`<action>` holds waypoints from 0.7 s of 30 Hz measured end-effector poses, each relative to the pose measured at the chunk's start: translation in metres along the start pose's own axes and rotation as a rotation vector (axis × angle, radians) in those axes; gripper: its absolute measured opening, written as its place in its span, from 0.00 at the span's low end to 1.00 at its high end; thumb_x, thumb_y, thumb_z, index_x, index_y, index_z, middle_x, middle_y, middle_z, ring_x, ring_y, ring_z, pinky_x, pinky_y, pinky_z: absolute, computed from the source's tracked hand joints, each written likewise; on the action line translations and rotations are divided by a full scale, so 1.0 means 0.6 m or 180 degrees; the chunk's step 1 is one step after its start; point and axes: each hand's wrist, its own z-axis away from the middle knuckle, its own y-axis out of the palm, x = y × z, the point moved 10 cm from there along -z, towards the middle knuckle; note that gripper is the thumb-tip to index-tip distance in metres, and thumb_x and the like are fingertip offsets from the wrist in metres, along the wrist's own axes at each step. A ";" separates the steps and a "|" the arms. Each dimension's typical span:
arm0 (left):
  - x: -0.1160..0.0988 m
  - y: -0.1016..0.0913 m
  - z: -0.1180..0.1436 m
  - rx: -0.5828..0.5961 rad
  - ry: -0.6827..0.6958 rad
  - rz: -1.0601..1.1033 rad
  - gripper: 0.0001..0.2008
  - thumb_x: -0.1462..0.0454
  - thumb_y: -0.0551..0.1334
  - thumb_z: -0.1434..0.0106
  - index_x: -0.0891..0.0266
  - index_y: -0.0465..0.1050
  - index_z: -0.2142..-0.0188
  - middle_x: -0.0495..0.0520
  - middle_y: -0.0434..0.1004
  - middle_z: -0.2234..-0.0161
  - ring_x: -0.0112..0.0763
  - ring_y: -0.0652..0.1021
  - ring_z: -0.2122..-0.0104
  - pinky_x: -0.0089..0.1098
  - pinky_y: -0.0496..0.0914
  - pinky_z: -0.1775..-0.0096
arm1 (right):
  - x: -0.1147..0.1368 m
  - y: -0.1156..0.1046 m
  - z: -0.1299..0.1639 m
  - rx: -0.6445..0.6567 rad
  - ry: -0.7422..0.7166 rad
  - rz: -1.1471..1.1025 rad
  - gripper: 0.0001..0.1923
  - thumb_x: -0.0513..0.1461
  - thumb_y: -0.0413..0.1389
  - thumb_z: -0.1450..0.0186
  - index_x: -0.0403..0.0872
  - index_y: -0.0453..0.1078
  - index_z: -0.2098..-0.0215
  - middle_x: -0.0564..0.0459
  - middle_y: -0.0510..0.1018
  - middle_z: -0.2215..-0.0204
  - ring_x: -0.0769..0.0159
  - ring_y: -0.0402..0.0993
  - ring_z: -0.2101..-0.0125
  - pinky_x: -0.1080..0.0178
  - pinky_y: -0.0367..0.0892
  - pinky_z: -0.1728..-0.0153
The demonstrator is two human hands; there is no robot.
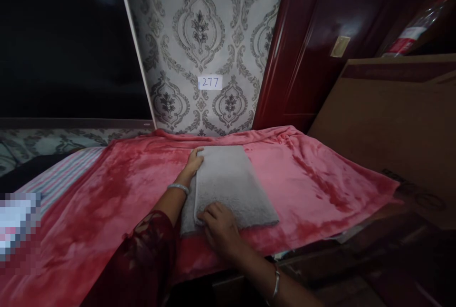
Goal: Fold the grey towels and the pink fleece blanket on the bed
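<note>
- My left hand (193, 163) lies just left of the frame's centre, flat against the far left edge of a folded grey towel (231, 186); its fingers (198, 153) are stretched out and close around nothing, only pressing the cloth.
- My right hand (220, 224) sits lower, a little below the centre, on the towel's near left corner; its fingers (210, 213) are spread and slightly curled, resting on top of the pile without gripping it.
- The towel is in the middle of the frame, folded into a long rectangle that runs away from me, with a lower layer showing along its left side.
- It lies on a pink-red fleece blanket (306, 179) that covers the bed from lower left to right of centre.
- A silver bangle (177, 187) circles my left wrist and another bangle (275, 282) my right wrist, near the bottom edge.
- A dark red lace sleeve (142, 255) covers my left arm at lower left.
- A striped sheet (64, 174) shows at the left, beside the blanket.
- On the patterned wallpaper (199, 27) at upper centre sits a small label reading 277 (210, 82).
- A dark window (60, 36) fills the upper left; a red-brown wardrobe (320, 36) stands at upper right, with a brown cardboard box (392, 126) below it.
</note>
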 end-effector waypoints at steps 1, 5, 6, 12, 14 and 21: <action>0.000 -0.001 0.000 -0.0004 -0.0005 -0.0020 0.33 0.72 0.58 0.54 0.64 0.70 0.45 0.53 0.77 0.61 0.29 0.74 0.71 0.26 0.67 0.72 | 0.000 0.000 0.000 0.0006 0.0009 0.0008 0.17 0.25 0.54 0.41 0.47 0.72 0.57 0.51 0.73 0.64 0.61 0.65 0.62 0.60 0.61 0.62; 0.002 -0.001 -0.001 0.0026 -0.0050 -0.0110 0.33 0.71 0.58 0.54 0.64 0.71 0.45 0.52 0.77 0.65 0.30 0.74 0.74 0.27 0.67 0.73 | 0.002 -0.002 0.002 -0.0004 -0.0030 -0.0048 0.18 0.26 0.53 0.41 0.47 0.72 0.56 0.51 0.73 0.64 0.61 0.65 0.62 0.60 0.61 0.62; 0.003 0.000 -0.001 0.0039 -0.0061 -0.0133 0.33 0.71 0.58 0.53 0.64 0.70 0.45 0.52 0.77 0.66 0.29 0.73 0.75 0.27 0.67 0.74 | 0.002 -0.002 0.001 0.0011 -0.0033 -0.0049 0.18 0.26 0.53 0.41 0.47 0.72 0.56 0.51 0.73 0.64 0.61 0.65 0.62 0.60 0.61 0.62; -0.002 0.000 -0.016 0.0075 -0.0060 -0.0306 0.34 0.71 0.59 0.53 0.66 0.69 0.43 0.52 0.77 0.68 0.29 0.73 0.77 0.27 0.68 0.73 | 0.005 -0.004 -0.018 0.0033 0.0011 0.0001 0.17 0.27 0.53 0.39 0.47 0.73 0.56 0.50 0.73 0.64 0.61 0.65 0.61 0.60 0.61 0.62; -0.010 -0.004 -0.020 0.0031 0.0030 -0.0371 0.34 0.72 0.59 0.54 0.65 0.70 0.44 0.54 0.78 0.64 0.32 0.77 0.70 0.29 0.71 0.68 | 0.011 -0.001 -0.023 -0.0001 -0.0016 0.0024 0.16 0.27 0.53 0.39 0.47 0.73 0.56 0.50 0.73 0.65 0.61 0.65 0.62 0.60 0.61 0.63; -0.021 -0.013 -0.019 -0.0025 0.0401 -0.0427 0.33 0.75 0.60 0.57 0.60 0.74 0.49 0.58 0.75 0.47 0.43 0.72 0.44 0.37 0.69 0.45 | 0.009 0.021 -0.016 -0.0022 0.0174 0.0002 0.15 0.27 0.55 0.40 0.48 0.73 0.59 0.51 0.74 0.65 0.61 0.66 0.63 0.59 0.61 0.63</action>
